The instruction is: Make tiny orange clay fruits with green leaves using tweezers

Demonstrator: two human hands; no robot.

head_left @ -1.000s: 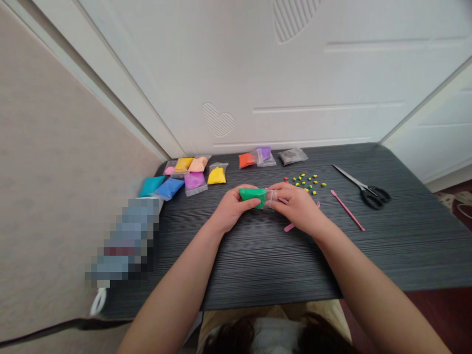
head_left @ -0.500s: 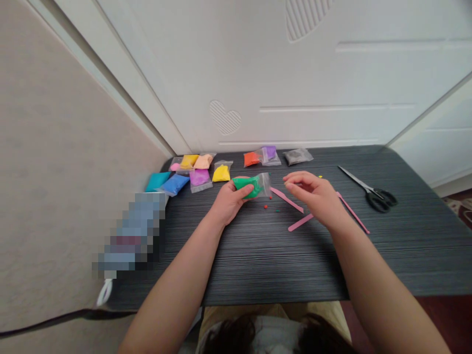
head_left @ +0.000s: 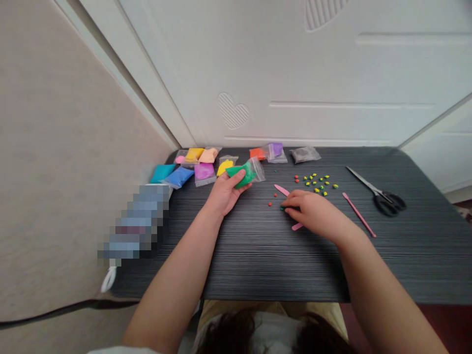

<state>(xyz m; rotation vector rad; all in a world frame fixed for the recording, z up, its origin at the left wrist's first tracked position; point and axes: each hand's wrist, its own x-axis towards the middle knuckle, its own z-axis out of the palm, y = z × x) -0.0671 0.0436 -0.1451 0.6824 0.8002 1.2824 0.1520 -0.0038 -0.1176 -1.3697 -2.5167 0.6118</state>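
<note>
My left hand (head_left: 223,193) is wrapped round a clear zip bag of green modelling clay (head_left: 241,176), its thumb on top and the bag's zip end pointing right. My right hand (head_left: 313,211) is down at the table, fingertips pinched around a tiny green clay piece (head_left: 282,208). Beneath that hand lie pink modelling tools (head_left: 281,189), partly covered. Two small red clay bits (head_left: 270,204) sit left of its fingers. Beyond it are several small yellow-and-green clay pieces (head_left: 316,190) and two more red bits (head_left: 296,177).
Scissors (head_left: 376,191) and a thin pink tool (head_left: 359,215) lie at the right. Bags of clay line the back: yellow (head_left: 224,166), purple (head_left: 204,171), blue (head_left: 180,176), orange (head_left: 257,154), grey (head_left: 305,155). A blurred-out packet (head_left: 140,221) lies at the left edge; a white door (head_left: 313,73) stands behind.
My right hand has let go of the green clay bag's zip end, moved right, then lowered to the tiny green piece on the table. My left hand keeps the bag, now tilted.
</note>
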